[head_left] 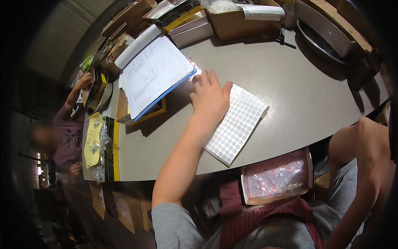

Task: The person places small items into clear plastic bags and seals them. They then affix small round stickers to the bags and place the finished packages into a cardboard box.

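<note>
My left hand (209,96) reaches across the table, palm down, with its fingers stretched out and apart. Its fingertips are beside a small clear plastic bag with red marks (196,66), partly hidden by the hand and a clipboard; whether they touch it I cannot tell. Below the palm and wrist lies a white sheet of round grey stickers (240,124), its lower corner at the table's near edge. The blue clipboard with papers (155,74) rests tilted on a box left of the hand. At the right edge bare skin shows, but my right hand cannot be made out.
Cardboard boxes (244,25) line the table's far side. A round metal pan (321,41) of dark bits stands far right. On the left are a yellow-noted bag (94,141) and a co-worker's hand (85,81). A box of bagged parts (277,178) sits below the near edge.
</note>
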### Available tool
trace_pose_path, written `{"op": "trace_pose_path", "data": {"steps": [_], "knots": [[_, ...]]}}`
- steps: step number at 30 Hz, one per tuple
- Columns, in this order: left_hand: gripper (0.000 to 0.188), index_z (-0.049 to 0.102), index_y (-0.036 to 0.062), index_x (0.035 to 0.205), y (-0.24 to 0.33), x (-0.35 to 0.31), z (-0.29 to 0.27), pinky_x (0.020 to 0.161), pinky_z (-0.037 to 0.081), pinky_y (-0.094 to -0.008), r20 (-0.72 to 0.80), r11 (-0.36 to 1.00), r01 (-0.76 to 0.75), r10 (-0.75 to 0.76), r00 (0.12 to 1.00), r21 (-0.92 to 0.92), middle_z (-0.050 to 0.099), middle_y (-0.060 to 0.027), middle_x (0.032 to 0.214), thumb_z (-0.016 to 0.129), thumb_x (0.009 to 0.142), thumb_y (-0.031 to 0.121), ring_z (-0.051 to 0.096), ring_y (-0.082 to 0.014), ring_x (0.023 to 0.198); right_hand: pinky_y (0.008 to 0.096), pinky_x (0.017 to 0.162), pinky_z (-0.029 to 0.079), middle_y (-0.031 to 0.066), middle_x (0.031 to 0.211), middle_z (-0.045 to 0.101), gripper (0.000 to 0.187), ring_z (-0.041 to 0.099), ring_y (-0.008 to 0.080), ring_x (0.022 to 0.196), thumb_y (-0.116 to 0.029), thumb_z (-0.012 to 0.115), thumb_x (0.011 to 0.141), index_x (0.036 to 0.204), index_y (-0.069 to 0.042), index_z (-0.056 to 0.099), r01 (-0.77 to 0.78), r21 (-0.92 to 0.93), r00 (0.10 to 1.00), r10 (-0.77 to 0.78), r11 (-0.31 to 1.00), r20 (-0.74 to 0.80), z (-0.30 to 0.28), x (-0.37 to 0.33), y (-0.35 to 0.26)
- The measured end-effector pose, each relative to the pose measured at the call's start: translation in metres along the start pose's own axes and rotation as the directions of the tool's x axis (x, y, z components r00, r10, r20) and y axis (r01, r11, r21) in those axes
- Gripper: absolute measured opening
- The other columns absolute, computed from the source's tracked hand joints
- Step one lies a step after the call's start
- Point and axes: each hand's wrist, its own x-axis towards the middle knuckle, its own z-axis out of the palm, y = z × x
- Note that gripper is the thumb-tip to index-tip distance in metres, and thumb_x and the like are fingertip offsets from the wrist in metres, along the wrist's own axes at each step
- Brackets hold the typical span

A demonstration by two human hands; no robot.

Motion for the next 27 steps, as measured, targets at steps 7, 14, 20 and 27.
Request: {"op": "trace_pose_path", "data": {"steps": [7,14,20,27], "knots": [[0.059,0.046,-0.0045,0.138,0.011,0.001,-0.003,0.099,0.041,-0.0653,0.007,0.999,-0.046,0.046,0.999,-0.024,0.042,-0.0234,0.150,0.058,0.100,0.038,0.037,-0.0428,0.137,0.0337,0.073,0.054,0.0114,0.077,0.069,0.029,0.068,0.0259,0.072,-0.021,0.066,0.097,0.080,0.002,0.071,0.011,-0.030,1.000,-0.011,1.000,-0.011,0.000,0.000,-0.007],[0.059,0.044,-0.0049,0.140,0.011,-0.007,0.001,0.103,0.036,-0.0655,0.023,0.998,-0.066,0.066,0.998,0.001,0.040,-0.0226,0.151,0.057,0.100,0.037,0.035,-0.0424,0.137,0.0329,0.072,0.054,0.0113,0.077,0.069,0.029,0.067,0.0259,0.072,-0.021,0.066,0.097,0.080,0.003,0.071,0.012,-0.031,1.000,-0.012,0.999,0.003,-0.008,0.007,0.000],[0.061,0.048,-0.0075,0.136,0.012,-0.007,0.008,0.094,0.043,-0.0622,-0.087,0.982,-0.160,0.168,0.982,0.098,0.045,-0.0215,0.144,0.061,0.099,0.040,0.042,-0.0388,0.128,0.0323,0.071,0.055,0.0112,0.077,0.069,0.029,0.067,0.0259,0.071,-0.021,0.066,0.097,0.080,0.003,0.070,0.014,-0.048,1.000,-0.013,0.999,0.022,-0.014,0.022,-0.004],[0.060,0.049,-0.0046,0.137,0.008,-0.006,0.004,0.102,0.037,-0.0623,-0.029,0.994,-0.103,0.104,0.994,0.049,0.046,-0.0215,0.147,0.062,0.097,0.039,0.040,-0.0414,0.133,0.0316,0.069,0.055,0.0111,0.077,0.069,0.030,0.067,0.0260,0.070,-0.021,0.066,0.097,0.080,0.003,0.070,-0.056,-0.088,0.998,0.055,0.995,-0.006,-0.032,0.074,0.015]]}}
